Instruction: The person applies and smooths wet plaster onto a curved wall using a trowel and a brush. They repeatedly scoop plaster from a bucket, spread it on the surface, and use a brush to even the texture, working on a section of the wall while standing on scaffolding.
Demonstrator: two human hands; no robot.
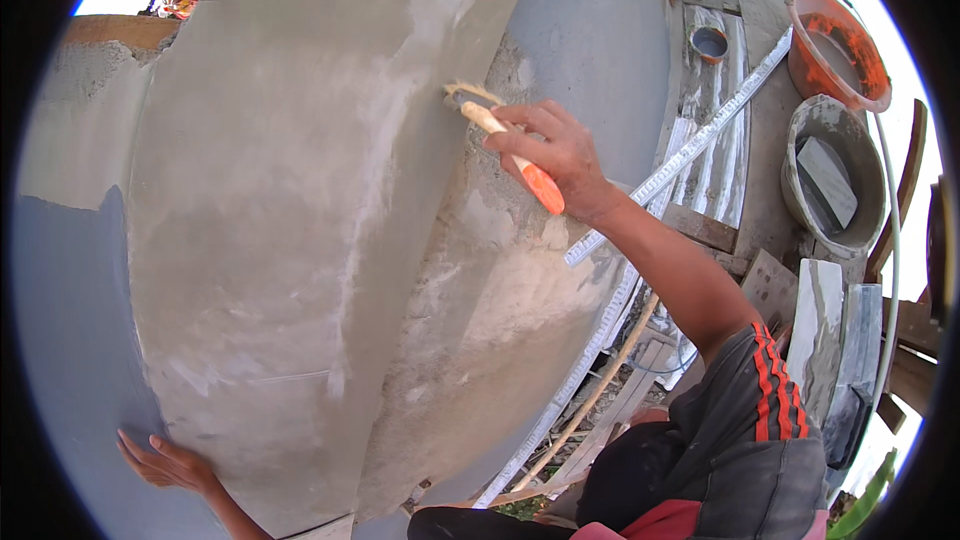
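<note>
My right hand (pixel 545 155) grips a paintbrush (pixel 515 155) by its pale handle with an orange end, the bristles at the edge of a smooth plastered band (pixel 250 190), beside a rougher plaster strip (pixel 470 280). My left hand (pixel 165 460) rests open, fingers spread, on the darker grey surface (pixel 70 320) at the lower left. A paler blue-grey surface (pixel 590 60) lies beyond the brush, up and to the right.
At the right, on rough boards (pixel 700 230), are an orange tub (pixel 820 10), a grey tub (pixel 830 230) holding a board, a small pot (pixel 709 43), a long metal straightedge (pixel 700 140), leaning slabs (pixel 810 320) and a pale hose (pixel 890 260). A wooden pole (pixel 590 420) lies lower down.
</note>
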